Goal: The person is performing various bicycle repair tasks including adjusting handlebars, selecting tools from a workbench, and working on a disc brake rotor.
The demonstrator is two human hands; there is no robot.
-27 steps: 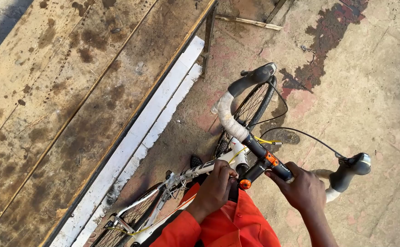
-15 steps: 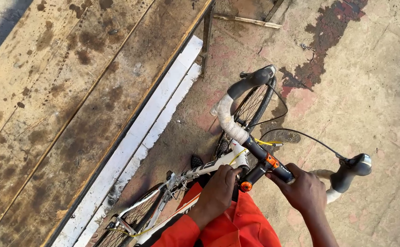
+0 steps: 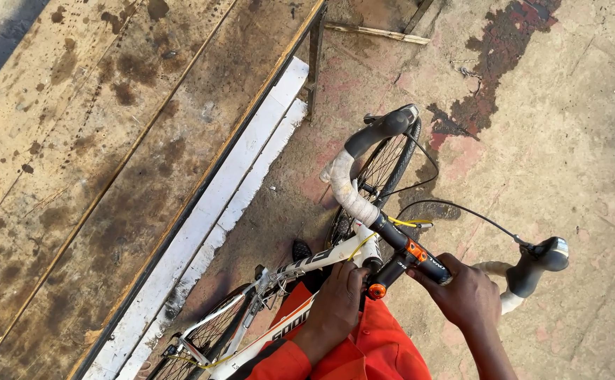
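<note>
Both hands have stayed put: the left hand (image 3: 335, 299) grips the white metal bike frame (image 3: 321, 259), the right hand (image 3: 465, 295) grips the black curved handlebar (image 3: 392, 229)

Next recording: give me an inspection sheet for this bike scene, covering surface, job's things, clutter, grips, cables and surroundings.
Surface: stained concrete floor.
Job's things: white-framed bicycle with drop handlebar, seen from above.
Clutter: thin wooden stick on the floor.
Grips: left hand closed on the frame by the stem; right hand closed on the handlebar centre.
Cables: black brake cable loops loose to the right brake lever.
Surroundings: stained wooden bench, white planks beside it.
</note>
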